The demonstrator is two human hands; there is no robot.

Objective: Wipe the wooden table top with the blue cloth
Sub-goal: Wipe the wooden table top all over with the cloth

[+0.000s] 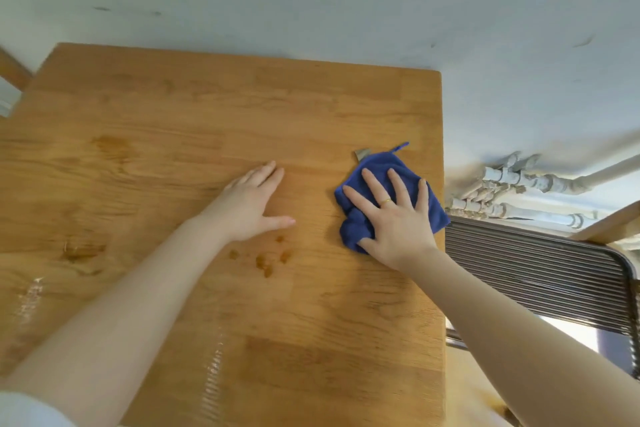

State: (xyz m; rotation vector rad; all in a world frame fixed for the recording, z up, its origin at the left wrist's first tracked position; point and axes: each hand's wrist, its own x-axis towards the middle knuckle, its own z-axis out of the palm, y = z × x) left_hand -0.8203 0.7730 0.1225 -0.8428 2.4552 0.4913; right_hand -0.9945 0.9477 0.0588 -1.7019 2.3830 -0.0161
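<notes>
Your right hand [394, 215] is pressing spread fingers [372, 184] on the blue cloth [408, 166], hiding its middle; your left hand [252, 203] is lying flat, fingers straight, on the table [207, 107].

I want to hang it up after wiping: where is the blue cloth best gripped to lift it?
Probably pinch the small loop at the far corner of the crumpled blue microfibre cloth, coming from above. It sticks out past the right hand spread flat on the cloth, so it lies free on the wooden table top.
</notes>
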